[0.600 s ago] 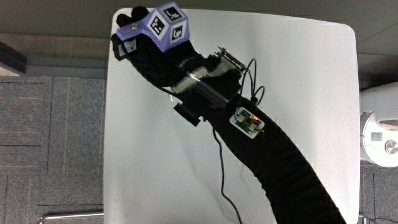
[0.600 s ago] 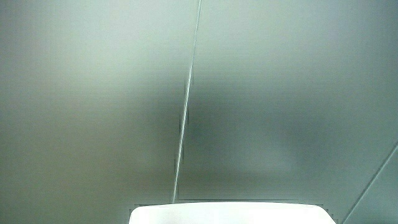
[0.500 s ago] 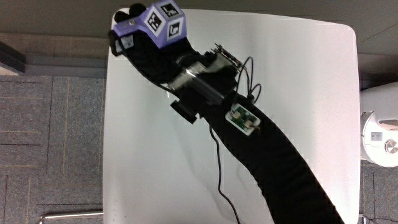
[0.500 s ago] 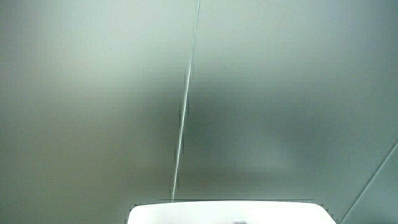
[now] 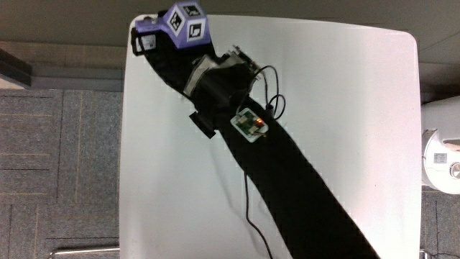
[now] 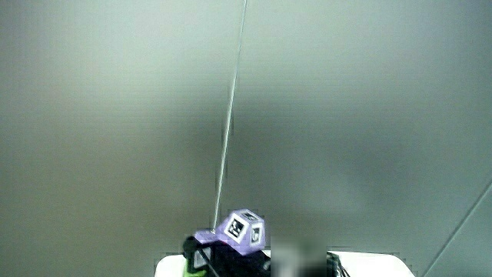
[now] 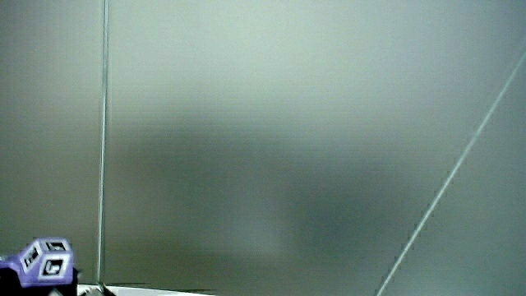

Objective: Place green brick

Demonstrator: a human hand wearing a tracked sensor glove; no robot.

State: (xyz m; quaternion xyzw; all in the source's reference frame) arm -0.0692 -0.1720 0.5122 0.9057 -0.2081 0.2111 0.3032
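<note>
The hand (image 5: 154, 36) in its black glove lies over a corner of the white table (image 5: 345, 108), at the edge farthest from the person. The purple patterned cube (image 5: 183, 25) sits on its back. The forearm (image 5: 287, 187) stretches across the table toward the person. Both side views are mostly pale wall, with the cube (image 6: 242, 229) (image 7: 45, 261) rising just above the table's edge. In a side view a small green sliver (image 6: 187, 267) shows under the hand; I cannot make out whether it is the green brick. The main view shows no brick.
A small circuit board (image 5: 249, 126) with a red light and thin wires is strapped to the forearm. A white appliance (image 5: 442, 155) stands off the table beside its edge. Grey carpet (image 5: 57, 144) surrounds the table.
The hand and forearm have slid farther from the person, toward the table's corner. The cube has risen into both side views, where only wall and table edge showed before.
</note>
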